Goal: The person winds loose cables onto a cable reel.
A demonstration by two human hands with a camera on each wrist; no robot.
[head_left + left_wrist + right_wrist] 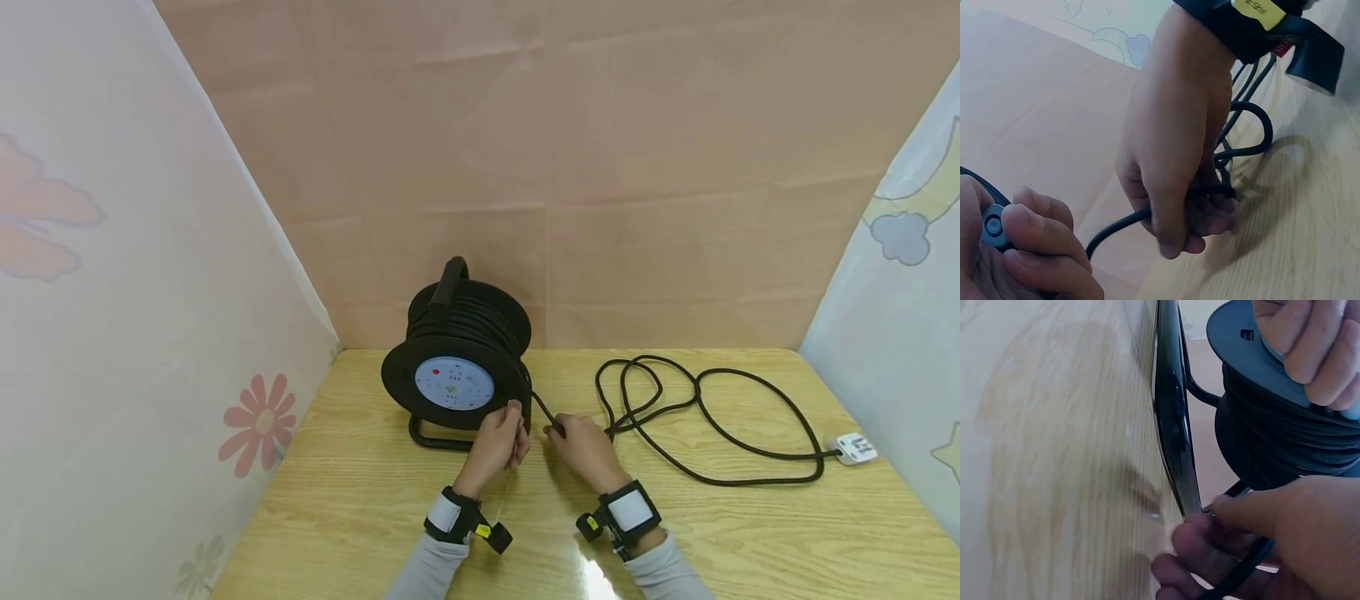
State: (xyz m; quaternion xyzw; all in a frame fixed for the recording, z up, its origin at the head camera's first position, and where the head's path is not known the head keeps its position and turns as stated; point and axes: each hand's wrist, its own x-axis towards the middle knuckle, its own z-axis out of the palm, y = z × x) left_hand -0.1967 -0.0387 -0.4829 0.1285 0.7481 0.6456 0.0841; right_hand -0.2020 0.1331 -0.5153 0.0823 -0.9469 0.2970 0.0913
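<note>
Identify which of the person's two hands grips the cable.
The right hand: it grips the black cable, whereas the left hand holds a round knob.

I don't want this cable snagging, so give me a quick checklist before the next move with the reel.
1. Left hand on the knob: ok, fingers curled round it.
2. Right hand holding the cable: ok.
3. Reel standing on its frame: ok.
4. Loose cable free of crossings: not ok, its loops overlap on the table.
5. Loops free of knots: cannot tell.
6. Plug disconnected: ok, it lies on the table.
</note>
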